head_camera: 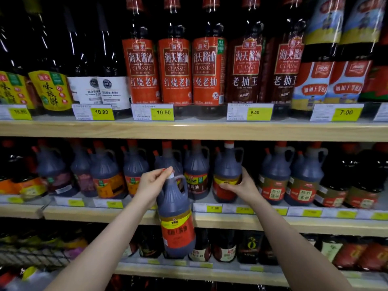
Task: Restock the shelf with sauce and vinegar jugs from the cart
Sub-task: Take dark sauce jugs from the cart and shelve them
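My left hand (pixel 151 183) is gripping a dark plastic red-labelled jug (pixel 176 215), hiding its cap; my right hand (pixel 241 185) is clasping a shelved yellow-banded dark jug (pixel 227 171).

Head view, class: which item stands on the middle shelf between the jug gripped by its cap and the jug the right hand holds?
In the head view, a dark jug with a green-and-yellow label stands between the hanging jug and the shelf jug.

1. The jug (pixel 176 217) is dark brown with a red and yellow label
2. The tall bottles (pixel 175 70) have orange-red labels
3. The price tags (pixel 162 112) are yellow
4. The shelf (pixel 189 131) is pale wood
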`<state>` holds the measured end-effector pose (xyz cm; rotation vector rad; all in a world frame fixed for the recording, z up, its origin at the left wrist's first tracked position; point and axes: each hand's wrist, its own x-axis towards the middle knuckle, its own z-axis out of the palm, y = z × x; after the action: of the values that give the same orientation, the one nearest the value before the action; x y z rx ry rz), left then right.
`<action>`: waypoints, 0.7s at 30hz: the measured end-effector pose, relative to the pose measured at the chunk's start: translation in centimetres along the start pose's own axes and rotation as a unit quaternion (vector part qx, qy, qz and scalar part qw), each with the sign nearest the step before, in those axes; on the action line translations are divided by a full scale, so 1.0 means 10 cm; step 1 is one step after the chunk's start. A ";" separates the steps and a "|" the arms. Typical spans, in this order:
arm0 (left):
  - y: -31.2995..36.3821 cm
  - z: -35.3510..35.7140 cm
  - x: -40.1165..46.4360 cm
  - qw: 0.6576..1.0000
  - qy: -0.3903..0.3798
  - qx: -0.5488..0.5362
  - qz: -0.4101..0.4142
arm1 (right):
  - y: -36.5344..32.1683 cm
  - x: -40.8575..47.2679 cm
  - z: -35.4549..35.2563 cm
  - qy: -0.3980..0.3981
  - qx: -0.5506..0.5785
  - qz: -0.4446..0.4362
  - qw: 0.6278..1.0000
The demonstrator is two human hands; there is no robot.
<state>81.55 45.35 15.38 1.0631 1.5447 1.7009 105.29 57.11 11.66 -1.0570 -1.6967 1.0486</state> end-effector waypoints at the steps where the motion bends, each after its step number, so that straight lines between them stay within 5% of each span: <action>1: 0.00 0.00 0.00 1.000 -0.001 0.003 -0.005 | 0.01 0.00 -0.03 0.007 -0.031 -0.005 0.999; 7: 0.01 -0.03 0.02 1.000 -0.001 -0.012 -0.026 | 0.05 -0.13 0.09 0.098 -0.141 0.006 0.985; 21: -0.09 -0.13 -0.01 1.000 -0.003 -0.023 0.009 | -0.10 0.33 0.30 0.067 -0.188 0.065 0.978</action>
<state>80.41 44.77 14.53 1.0608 1.4905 1.7361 101.40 59.31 12.49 -1.4628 -1.7735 0.7284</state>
